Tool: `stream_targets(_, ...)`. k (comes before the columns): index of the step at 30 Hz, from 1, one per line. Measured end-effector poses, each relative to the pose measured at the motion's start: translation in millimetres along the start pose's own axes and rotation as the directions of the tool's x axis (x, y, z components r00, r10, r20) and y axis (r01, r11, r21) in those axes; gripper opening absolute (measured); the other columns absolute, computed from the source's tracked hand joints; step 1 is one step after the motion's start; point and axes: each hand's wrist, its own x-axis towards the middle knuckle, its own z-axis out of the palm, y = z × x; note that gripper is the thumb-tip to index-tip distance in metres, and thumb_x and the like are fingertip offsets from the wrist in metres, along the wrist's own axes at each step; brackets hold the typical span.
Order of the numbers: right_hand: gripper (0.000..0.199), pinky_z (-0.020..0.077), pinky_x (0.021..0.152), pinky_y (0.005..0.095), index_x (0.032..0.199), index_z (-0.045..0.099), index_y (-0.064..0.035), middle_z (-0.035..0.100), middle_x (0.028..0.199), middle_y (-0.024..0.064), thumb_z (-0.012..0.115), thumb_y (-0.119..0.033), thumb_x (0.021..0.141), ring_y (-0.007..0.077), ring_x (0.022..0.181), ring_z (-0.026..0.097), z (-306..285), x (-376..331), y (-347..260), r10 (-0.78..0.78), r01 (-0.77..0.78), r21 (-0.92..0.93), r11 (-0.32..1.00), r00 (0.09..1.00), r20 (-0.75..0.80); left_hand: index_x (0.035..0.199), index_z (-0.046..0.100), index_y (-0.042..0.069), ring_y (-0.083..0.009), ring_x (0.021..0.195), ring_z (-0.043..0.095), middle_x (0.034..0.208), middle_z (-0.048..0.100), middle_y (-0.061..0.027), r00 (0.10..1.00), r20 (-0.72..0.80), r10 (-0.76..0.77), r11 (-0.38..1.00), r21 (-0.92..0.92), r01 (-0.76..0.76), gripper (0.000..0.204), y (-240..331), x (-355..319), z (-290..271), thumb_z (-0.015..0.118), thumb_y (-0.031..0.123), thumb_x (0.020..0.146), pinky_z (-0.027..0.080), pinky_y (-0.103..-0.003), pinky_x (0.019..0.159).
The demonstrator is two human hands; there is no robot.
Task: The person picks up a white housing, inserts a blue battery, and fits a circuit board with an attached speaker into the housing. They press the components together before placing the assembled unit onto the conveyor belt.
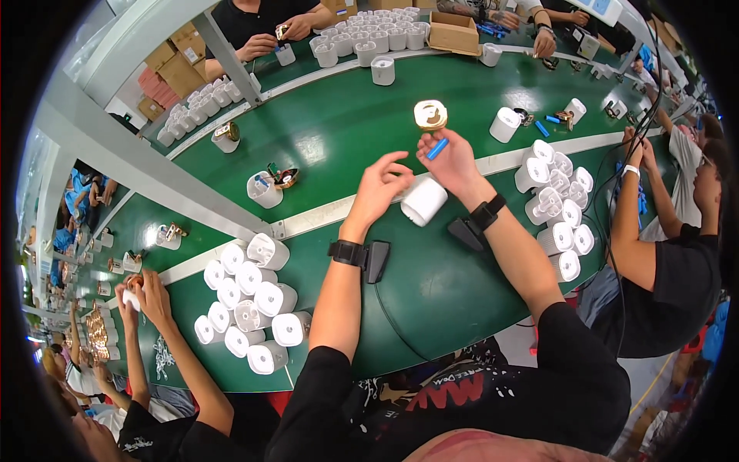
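Here, my right hand (450, 163) pinches a blue cylinder (437, 148) and a round brass-coloured part (430, 115) at its fingertips; my left hand (379, 189), fingers loosely spread and holding nothing, hovers just beside it. A white housing (423, 202) lies on the green desk (346, 123) between and below both hands

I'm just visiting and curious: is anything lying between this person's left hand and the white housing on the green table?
Nothing visible stands in the way. The left hand hovers open just left of the white housing, with only bare green table around. The right hand, holding a blue stick and a brass-coloured part, is above the housing.
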Motion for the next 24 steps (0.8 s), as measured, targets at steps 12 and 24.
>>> stream_targets(12, 0.023, 0.0431, 0.090, 0.0372, 0.091, 0.050, -0.0092, 0.052, 0.088, 0.0068, 0.040, -0.026, 0.104, 0.0215, 0.091, 0.054, -23.1, 21.5, 15.4, -0.191, 0.209, 0.067, 0.976, 0.957, -0.217, 0.133, 0.047, -0.004, -0.0343, 0.097, 0.065, 0.107, 0.065, -0.0220, 0.951, 0.206, -0.230, 0.497, 0.865, -0.067, 0.086, 62.5, -32.2, 63.4, 0.087, 0.022, 0.061, 0.051, -0.039, 0.088)
stream_targets(24, 0.036, 0.0369, 0.102, 0.0311, 0.130, 0.055, -0.0036, 0.061, 0.130, 0.0113, 0.042, -0.022, 0.102, 0.0165, 0.117, 0.053, -8.4, 5.9, 11.2, -0.250, 0.255, -0.494, 0.831, 0.965, 0.078, 0.126, 0.052, 0.006, -0.0241, 0.106, 0.062, 0.118, 0.061, -0.0139, 0.907, -0.267, 0.325, 0.918, 0.321, -0.234, 0.069, -4.5, 6.4, 1.0, 0.078, -0.008, 0.064, 0.051, -0.035, 0.094)
